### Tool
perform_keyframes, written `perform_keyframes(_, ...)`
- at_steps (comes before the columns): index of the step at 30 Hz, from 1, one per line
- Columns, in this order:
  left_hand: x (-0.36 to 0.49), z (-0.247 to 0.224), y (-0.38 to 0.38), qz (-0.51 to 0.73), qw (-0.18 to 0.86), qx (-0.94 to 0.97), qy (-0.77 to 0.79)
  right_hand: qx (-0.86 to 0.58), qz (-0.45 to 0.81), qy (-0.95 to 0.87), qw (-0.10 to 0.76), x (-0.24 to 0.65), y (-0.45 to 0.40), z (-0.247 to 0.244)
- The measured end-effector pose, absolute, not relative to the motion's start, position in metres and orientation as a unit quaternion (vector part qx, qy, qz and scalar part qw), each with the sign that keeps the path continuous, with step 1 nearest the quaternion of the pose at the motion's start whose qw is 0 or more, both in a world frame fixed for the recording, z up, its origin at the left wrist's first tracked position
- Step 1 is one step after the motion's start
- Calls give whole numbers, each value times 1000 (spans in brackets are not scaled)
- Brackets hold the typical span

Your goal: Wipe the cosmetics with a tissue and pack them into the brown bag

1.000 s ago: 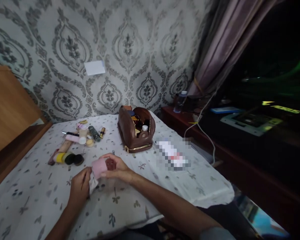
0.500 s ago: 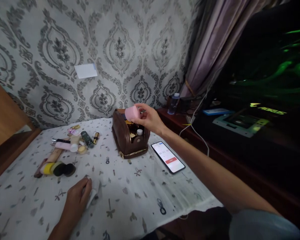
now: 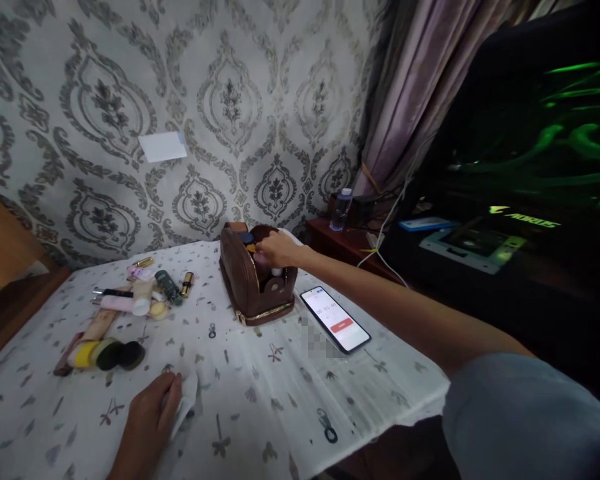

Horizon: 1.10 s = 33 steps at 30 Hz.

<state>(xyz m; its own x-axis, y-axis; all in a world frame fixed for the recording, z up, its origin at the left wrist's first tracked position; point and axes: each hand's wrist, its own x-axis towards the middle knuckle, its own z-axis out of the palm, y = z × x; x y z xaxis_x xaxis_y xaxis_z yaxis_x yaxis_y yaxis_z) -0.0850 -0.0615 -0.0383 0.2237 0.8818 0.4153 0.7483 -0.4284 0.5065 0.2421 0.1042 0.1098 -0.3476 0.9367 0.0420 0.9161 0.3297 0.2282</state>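
My right hand (image 3: 280, 249) reaches into the open top of a brown zippered bag (image 3: 240, 273), its fingers bent down over the opening. A bit of pink shows beneath the fingertips, apparently the pink container, mostly hidden by the hand and bag. Blue and yellow items also show in the bag. My left hand (image 3: 153, 410) rests closed on the patterned white cloth (image 3: 250, 413), pinching a piece of white tissue (image 3: 186, 400). Left of the bag lie several cosmetics, among them a pink tube (image 3: 117, 305), a dark green bottle (image 3: 167, 287) and a yellow-banded container (image 3: 83, 354).
A lit phone (image 3: 335, 319) lies right of the bag. Behind it are a clear bottle (image 3: 341, 210) and a white cable (image 3: 393, 223). A black computer case (image 3: 545, 267) with green lights stands at the right, wooden furniture (image 3: 15, 267) at the left.
My right hand has gone down into the bag with the pink container, which was above the opening before. My left hand stays on the cloth. The view has shifted slightly.
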Motion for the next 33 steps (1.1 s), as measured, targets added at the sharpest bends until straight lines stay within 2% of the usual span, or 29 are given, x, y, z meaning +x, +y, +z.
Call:
perform_keyframes(13,-92,-48,-57,315,116,787,517,583,64,807,60,241,108,113)
perform_keyframes(23,-92,-50,-55,313,109,793,511,612,53,788,43,228,111,95)
perform_keyframes(28,-90,-48,-57,320,110,788,514,618,48,784,26,231,104,112)
perform_keyframes(31,-90,-48,-58,323,120,782,520,614,48,786,-51,238,84,130)
perform_keyframes(33,-89,-46,-58,333,133,768,531,594,49,777,-203,235,57,129)
